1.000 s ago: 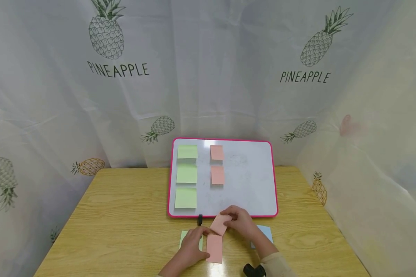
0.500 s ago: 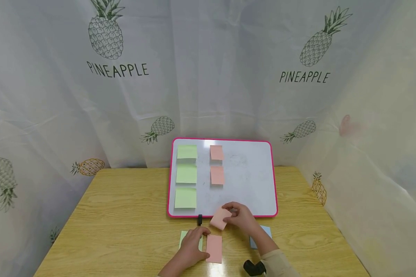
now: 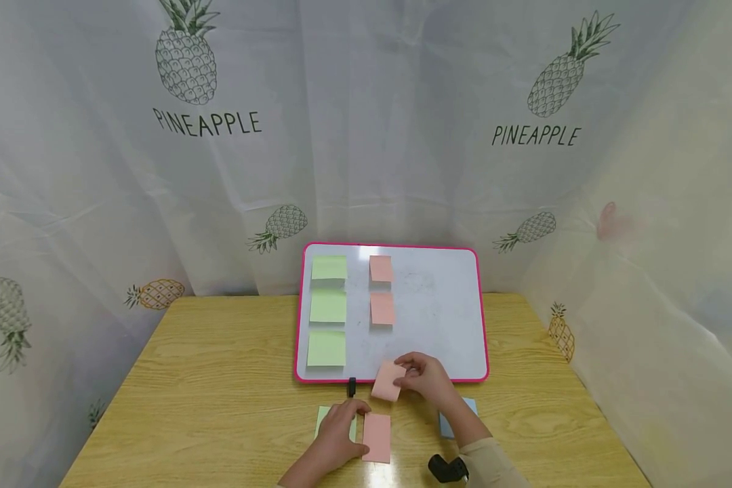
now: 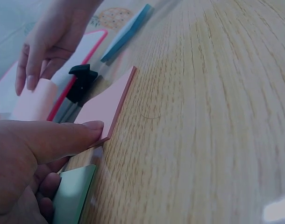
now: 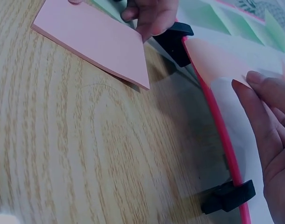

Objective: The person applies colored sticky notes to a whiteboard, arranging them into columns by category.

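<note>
My right hand (image 3: 430, 379) pinches a single pink sticky note (image 3: 388, 381) by its right side, over the lower edge of the whiteboard (image 3: 439, 305). The note bends slightly in the right wrist view. On the table, a pad of pink sticky notes (image 3: 377, 439) lies below the board. My left hand (image 3: 335, 437) holds that pad at its left side; the thumb (image 4: 81, 133) lies on a corner of it in the left wrist view. Partly hidden under the left hand is a green sticky note pad (image 4: 73, 196). Two pink notes (image 3: 382, 309) and three green notes (image 3: 327, 306) stick to the board.
A blue sticky note pad (image 3: 446, 427) lies beneath the right forearm. Black clips (image 5: 231, 196) sit on the board's pink rim. The wooden table (image 3: 219, 379) extends to both sides, with a pineapple-print curtain (image 3: 366, 135) behind and beside it.
The right hand has lifted the pink note off the pad, up and away toward the board, and the note has straightened somewhat. The left hand has stayed on the pad.
</note>
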{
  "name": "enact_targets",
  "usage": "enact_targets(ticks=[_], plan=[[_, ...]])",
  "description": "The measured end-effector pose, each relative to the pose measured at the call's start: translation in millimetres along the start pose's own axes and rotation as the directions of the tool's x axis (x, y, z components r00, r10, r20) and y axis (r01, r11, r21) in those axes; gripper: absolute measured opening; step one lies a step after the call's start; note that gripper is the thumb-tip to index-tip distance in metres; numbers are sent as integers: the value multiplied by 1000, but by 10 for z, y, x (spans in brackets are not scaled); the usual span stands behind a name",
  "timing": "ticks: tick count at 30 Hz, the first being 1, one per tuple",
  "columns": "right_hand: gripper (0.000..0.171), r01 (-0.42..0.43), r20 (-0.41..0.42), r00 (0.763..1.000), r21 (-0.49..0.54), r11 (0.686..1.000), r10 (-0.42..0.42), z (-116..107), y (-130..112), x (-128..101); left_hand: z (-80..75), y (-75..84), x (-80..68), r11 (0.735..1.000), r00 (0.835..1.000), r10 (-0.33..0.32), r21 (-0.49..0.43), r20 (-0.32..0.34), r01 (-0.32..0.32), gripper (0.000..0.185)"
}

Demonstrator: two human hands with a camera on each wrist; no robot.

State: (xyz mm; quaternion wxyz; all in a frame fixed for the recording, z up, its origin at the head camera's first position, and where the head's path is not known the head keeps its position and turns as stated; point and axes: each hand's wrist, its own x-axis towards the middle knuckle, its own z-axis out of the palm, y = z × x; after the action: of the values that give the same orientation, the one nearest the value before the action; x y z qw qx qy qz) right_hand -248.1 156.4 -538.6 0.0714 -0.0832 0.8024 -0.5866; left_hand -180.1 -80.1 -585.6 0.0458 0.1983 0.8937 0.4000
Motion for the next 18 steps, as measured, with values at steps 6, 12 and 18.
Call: enact_targets(ticks=[6,12,18], plan=[[29,-6,-18,1000,10,1000,6,-1,-15,-6,-5,12,-1,1000,1000,8,5,3,-8,59],[31,8,-27,1000,96,995,-6,18,-24,-23,-25,62,-1,999,1000,15,39,-19,-14,59],[25,4,-94,996,102,995,6,53,-42,-29,-102,157,38,999,1000,-1,-40,-31,-1,56]])
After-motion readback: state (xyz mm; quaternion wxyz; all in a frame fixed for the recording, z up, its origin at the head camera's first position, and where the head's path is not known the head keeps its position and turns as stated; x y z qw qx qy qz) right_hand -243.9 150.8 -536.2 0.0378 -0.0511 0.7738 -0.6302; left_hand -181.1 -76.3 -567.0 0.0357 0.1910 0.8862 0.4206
